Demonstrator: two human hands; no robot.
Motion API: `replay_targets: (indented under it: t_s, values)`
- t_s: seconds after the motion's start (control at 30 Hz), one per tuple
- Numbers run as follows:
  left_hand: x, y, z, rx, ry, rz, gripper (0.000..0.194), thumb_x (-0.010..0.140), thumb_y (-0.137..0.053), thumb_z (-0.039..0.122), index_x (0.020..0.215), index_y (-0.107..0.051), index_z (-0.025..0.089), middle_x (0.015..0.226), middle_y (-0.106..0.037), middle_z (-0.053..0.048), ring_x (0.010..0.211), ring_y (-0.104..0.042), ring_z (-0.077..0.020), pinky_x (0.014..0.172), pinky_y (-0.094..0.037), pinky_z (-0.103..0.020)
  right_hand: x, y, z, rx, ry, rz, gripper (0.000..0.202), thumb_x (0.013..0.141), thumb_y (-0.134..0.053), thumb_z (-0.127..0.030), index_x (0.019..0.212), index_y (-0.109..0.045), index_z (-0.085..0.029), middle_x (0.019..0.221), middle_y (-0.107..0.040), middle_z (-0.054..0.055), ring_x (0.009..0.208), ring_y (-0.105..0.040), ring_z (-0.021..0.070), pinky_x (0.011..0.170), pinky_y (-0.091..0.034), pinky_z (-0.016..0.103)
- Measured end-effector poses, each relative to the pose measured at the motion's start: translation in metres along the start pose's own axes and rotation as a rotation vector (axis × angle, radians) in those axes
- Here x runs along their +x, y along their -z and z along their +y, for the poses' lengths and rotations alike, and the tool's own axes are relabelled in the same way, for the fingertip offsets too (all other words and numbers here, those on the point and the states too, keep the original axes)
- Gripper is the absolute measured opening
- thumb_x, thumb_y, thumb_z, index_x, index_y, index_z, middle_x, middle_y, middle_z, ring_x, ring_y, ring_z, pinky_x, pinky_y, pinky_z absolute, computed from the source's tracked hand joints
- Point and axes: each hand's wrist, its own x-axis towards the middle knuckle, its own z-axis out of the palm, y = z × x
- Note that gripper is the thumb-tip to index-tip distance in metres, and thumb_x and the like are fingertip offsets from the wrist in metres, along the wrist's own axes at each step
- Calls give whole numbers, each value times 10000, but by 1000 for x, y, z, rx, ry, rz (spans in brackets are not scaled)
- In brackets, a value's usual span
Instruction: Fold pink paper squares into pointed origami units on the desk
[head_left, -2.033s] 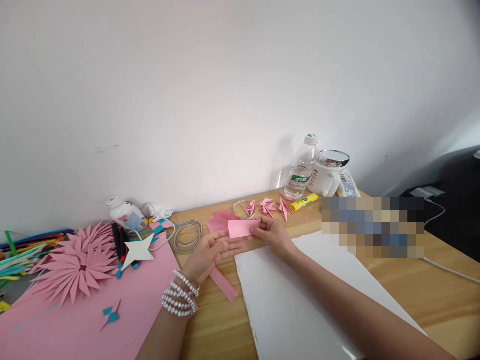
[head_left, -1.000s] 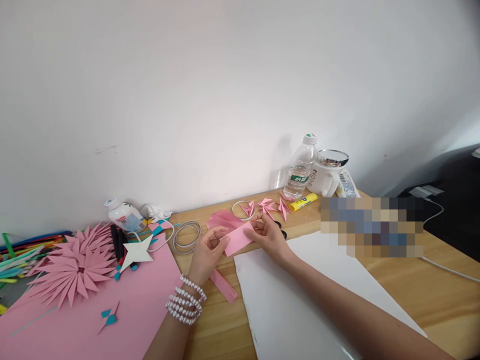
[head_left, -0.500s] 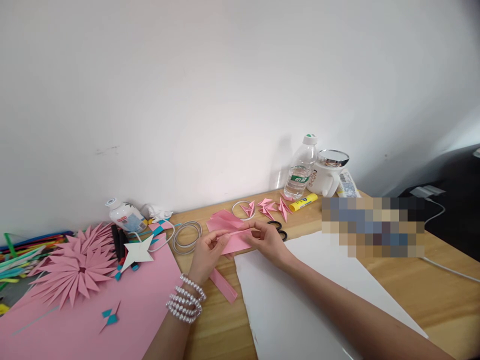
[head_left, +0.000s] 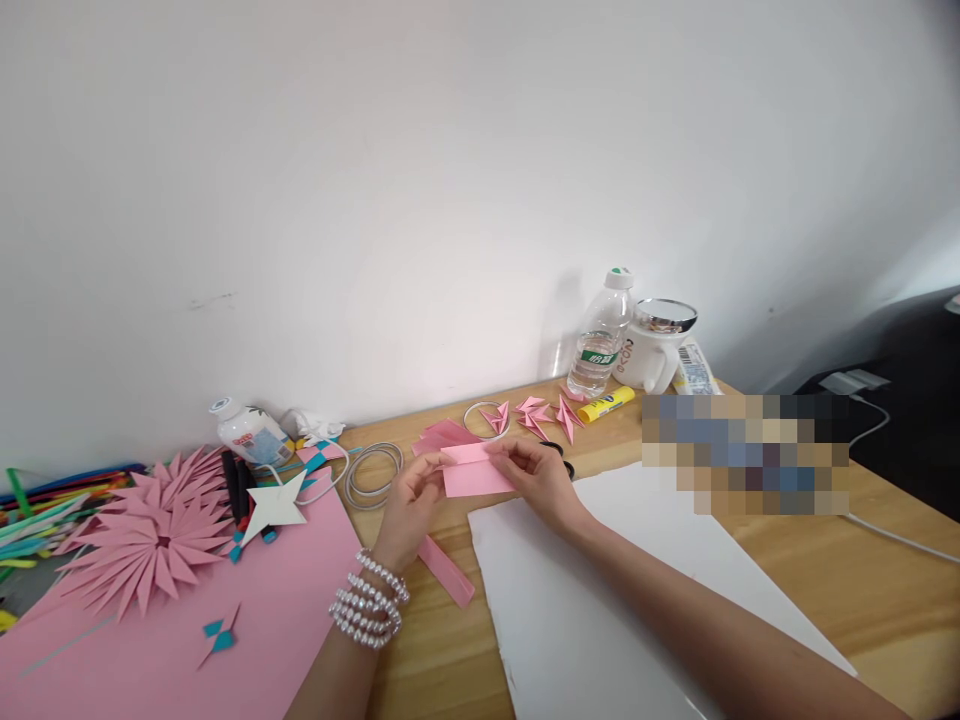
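A small pink paper piece point(head_left: 478, 478) with a fold along its upper part is stretched between both hands above the table. My left hand point(head_left: 414, 492), with a beaded bracelet on its wrist, pinches the left end. My right hand point(head_left: 534, 478) grips the right end between thumb and fingers. Behind them lie more pink sheets point(head_left: 450, 434), partly covered by the held piece. A narrow pink strip point(head_left: 448, 572) rests on the wood below the hands. Black scissors point(head_left: 568, 468) show only partly behind my right hand.
White board point(head_left: 600, 600) lies under my right forearm. Pink folded stars point(head_left: 161, 543), a white star point(head_left: 276, 508) and a pill bottle point(head_left: 251, 430) stand left. Water bottle point(head_left: 600, 340), mug point(head_left: 652, 350) and yellow glue stick point(head_left: 606, 404) are at the back right.
The pink paper piece has been turned so that more of its face shows, with the folded band at the top. My fingers have shifted outward to its two ends.
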Motion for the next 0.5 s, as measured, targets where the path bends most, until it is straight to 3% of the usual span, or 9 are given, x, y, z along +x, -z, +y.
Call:
replay_targets:
  t_s: [0.1,0.2,0.5]
  values:
    - [-1,-1,2,53,-3,-106,246,633,-530,98,859,-594,169,880,-614,-35,827,-571,-150,755,-433,-262,1,1,1,-28,5,29,265,684,-603,-413,805,-634,-178,832,-631,62,774,-568,194,705,-440,317]
    - [-2,-3,5,24,45,-137,287,582,-640,149,865,-601,170,915,-616,-48,826,-577,-170,716,-455,-273,1,2,3,-25,9,20,262,682,-608,-414,810,-643,-188,856,-637,63,790,-574,199,713,-448,322]
    - [0,2,1,211,-27,103,157,608,-669,301,668,-667,156,665,-630,-11,654,-562,-151,603,-445,-243,-4,-3,-12,20,31,-114,268,720,-571,-415,801,-655,-174,806,-621,47,775,-559,180,709,-460,319]
